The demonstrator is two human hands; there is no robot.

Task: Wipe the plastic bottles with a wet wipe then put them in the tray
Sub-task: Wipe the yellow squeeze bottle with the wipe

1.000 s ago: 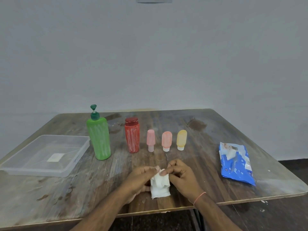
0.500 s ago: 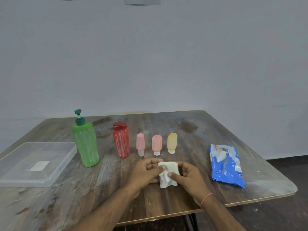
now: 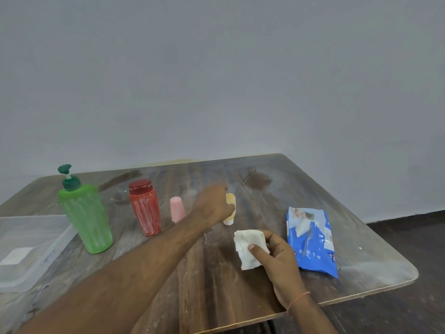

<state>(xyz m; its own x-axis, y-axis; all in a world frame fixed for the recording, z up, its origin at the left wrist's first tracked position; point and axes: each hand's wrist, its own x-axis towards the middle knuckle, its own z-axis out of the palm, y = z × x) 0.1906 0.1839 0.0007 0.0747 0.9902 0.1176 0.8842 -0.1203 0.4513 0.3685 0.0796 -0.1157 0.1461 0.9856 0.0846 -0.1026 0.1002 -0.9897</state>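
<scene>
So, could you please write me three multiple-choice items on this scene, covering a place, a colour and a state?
1. Where does the tray lie? A at the table's left edge; B at its right edge; C on the floor.
2. What colour is the pump bottle? A red; B green; C yellow.
3. What holds the wet wipe? A the right hand; B the tray; C nothing.
Key: 1 A, it sits left of the pump bottle; 2 B, its body is green; 3 A, thumb and fingers grip it.

The left hand [image 3: 213, 203] hides one small bottle; its fingers blur.
</scene>
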